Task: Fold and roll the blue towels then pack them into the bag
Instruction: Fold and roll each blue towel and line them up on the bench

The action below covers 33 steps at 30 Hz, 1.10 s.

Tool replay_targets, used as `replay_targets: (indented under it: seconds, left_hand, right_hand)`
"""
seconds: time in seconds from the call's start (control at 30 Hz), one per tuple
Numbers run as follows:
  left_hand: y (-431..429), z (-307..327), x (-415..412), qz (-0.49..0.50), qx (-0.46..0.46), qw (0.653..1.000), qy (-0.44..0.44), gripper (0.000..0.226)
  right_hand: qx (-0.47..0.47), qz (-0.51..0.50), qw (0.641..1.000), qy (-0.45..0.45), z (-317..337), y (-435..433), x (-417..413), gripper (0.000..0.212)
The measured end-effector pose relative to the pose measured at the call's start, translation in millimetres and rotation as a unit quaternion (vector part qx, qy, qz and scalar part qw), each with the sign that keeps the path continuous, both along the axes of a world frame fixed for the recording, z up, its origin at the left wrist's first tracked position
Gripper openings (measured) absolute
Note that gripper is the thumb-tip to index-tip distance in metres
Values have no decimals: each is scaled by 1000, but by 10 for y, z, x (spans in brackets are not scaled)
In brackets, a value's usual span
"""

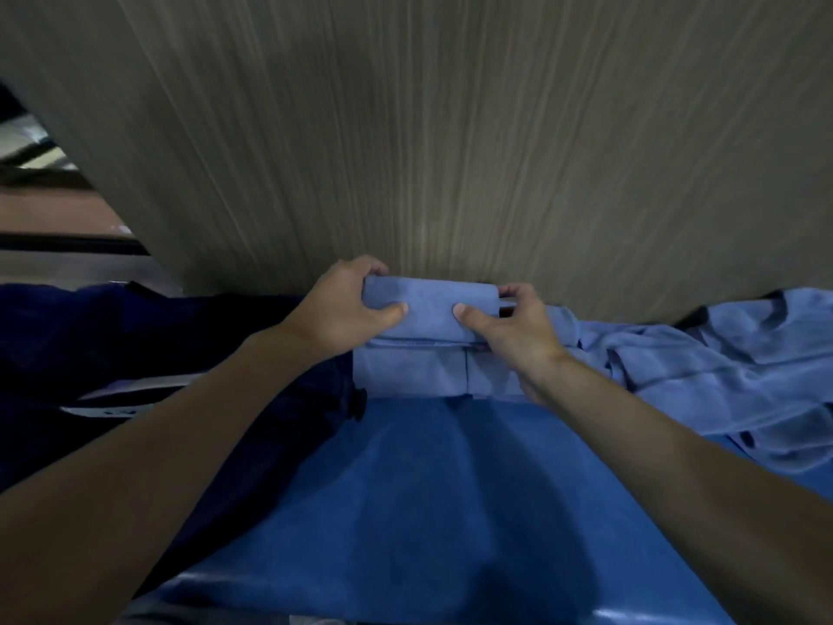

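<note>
Fingers [372,267] of our left hand [342,306] curl over far side of towel roll [430,304], thumb pressing near face. Our right hand [518,329] grips roll's other end same way. Roll sits between both hands, atop unrolled flat part [410,372] of same towel, against wood-grain panel [450,128]. Just right of right hand, loose towel pile [721,354]. At left, dark navy fabric [135,345]; we cannot tell whether bag. Underneath, nearer us, bright blue sheet [428,489], our forearms over it.

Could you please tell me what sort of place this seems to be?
Probably a laundry or packing station: a half-rolled light blue towel, a loose heap of more light blue towels, and a dark navy fabric bag.
</note>
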<state>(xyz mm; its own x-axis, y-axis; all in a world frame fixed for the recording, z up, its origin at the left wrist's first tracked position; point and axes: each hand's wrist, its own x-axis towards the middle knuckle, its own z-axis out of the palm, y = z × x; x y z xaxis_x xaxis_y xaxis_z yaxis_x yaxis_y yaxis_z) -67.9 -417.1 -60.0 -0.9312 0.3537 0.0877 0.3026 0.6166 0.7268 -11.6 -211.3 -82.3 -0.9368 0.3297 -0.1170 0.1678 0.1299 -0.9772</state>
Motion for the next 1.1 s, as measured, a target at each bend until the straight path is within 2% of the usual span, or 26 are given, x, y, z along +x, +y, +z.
replay_targets:
  seconds: [0.13,0.2,0.27,0.33,0.43,0.53,0.77,0.87,0.97,1.1]
  left_hand:
    - [-116,-214,-155,3,-57,998,5,34]
    - [-141,-269,-169,14,-74,997,2,40]
    - [-130,-300,-146,25,-101,994,18,53]
    - [-104,-305,-86,31,-152,985,72,63]
    - [-84,-340,-35,5,-186,975,121,63]
    - [-100,-374,-60,-8,-200,971,130,64]
    - [-103,-337,-53,-11,-228,960,161,75]
    - [125,-190,-25,-15,-229,954,194,68]
    - [585,-22,36,-45,-206,955,208,63]
    - [1414,82,165,-90,-168,956,221,38]
  right_hand:
    - [159,29,986,-37,-204,-89,-222,56]
    - [228,30,972,-50,-233,-116,-259,55]
    - [328,26,942,-67,-216,-136,-245,56]
    - [397,19,916,-58,-214,-151,-226,58]
    - [400,33,916,0,-246,-125,-207,63]
    - [444,71,892,54,-256,-101,-175,55]
    - [455,117,881,62,-199,-52,-139,58]
    - [442,111,886,80,-146,114,-32,50]
    - [468,91,877,62,-83,448,138,41]
    - [506,44,861,2,-18,1208,478,33]
